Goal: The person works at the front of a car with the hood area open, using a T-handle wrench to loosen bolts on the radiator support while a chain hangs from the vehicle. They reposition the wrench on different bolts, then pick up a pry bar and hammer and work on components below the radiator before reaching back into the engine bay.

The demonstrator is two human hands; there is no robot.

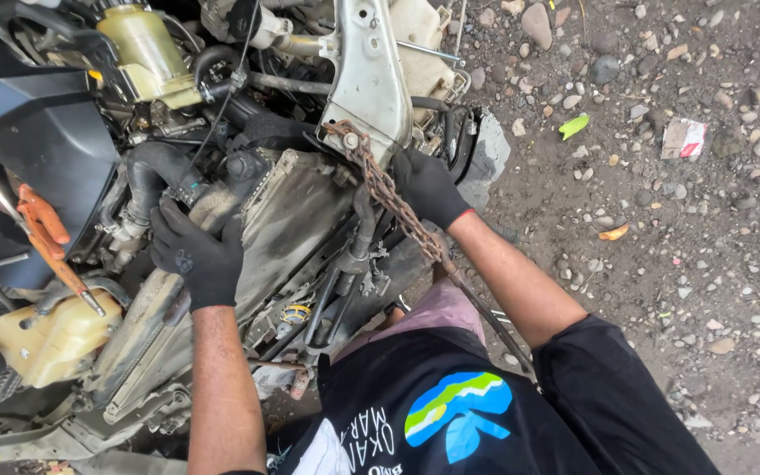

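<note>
While both hands [195, 255] [428, 185] grip it, radiator [248, 255] slants upper-right to lower-left.

Both hands wear black knit cloth gloves, matt and grippy: left hand [197, 255], right hand [428, 185]. The chain [389, 193] is rough, rusty metal. The radiator [283, 220] is dull, dirty metal. The tank [50, 339] is smooth yellowed plastic.

Outdoor car-repair yard: engine bay [222, 176], gravel [661, 220]
</note>
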